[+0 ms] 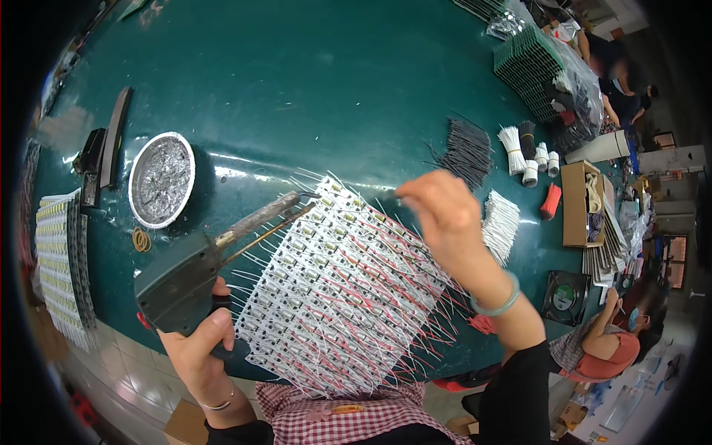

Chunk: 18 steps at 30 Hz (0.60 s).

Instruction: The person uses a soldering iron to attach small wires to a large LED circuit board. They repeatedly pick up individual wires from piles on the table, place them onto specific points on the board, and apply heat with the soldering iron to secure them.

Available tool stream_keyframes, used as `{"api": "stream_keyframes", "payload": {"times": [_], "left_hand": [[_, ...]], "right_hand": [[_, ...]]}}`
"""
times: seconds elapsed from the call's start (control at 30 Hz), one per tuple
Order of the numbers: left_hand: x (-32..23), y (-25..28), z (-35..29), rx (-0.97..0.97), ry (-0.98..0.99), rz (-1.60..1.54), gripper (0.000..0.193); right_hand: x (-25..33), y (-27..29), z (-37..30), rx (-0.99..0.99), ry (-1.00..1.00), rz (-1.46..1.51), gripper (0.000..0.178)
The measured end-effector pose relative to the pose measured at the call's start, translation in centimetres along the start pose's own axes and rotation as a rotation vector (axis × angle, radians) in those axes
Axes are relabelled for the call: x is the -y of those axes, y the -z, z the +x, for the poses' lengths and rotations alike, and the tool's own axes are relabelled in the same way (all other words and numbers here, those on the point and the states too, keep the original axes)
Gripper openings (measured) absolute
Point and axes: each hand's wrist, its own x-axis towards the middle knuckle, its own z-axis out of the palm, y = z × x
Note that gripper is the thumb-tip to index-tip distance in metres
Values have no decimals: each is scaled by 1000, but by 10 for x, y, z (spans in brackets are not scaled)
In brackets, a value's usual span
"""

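Head view: the wired circuit-board panel (297,274) lies at the worktop's (297,96) near edge, between both hands. The left hand (199,343) grips a soldering gun (176,285), its long axis directed toward the panel's far corner. The right hand (449,215), fingers curled, is nearer that corner; whether it grips anything cannot be told.

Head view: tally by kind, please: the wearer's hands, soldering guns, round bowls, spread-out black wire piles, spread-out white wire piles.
Left hand and right hand: 2
Soldering gun: 1
Round bowl: 1
Spread-out black wire pile: 1
Spread-out white wire pile: 1
Total: 6
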Motion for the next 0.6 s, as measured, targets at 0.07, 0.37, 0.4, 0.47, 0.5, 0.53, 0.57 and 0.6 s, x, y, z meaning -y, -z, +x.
{"api": "stream_keyframes", "payload": {"times": [0.07,0.37,0.4,0.47,0.5,0.53,0.57,0.6], "left_hand": [[0,-1,-1,19,27,-24,62],[-2,-4,-2,7,71,-15,60],[-2,-5,-2,4,75,-11,60],[-1,-6,-2,4,79,-13,60],[-1,-6,-2,7,78,-16,60],[-1,-6,-2,7,75,-19,59],[-1,-6,-1,11,78,-20,59],[-1,-5,-1,15,81,-20,59]], "right_hand": [[14,-12,-7,34,-33,142,12],[18,-37,-18,71,-132,274,10],[19,-38,-18,70,-138,274,10],[19,-41,-19,64,-140,283,11],[19,-41,-20,60,-142,288,11],[19,-42,-20,71,-133,297,11],[20,-42,-19,82,-124,307,11],[20,-42,-19,93,-115,317,11]]}}
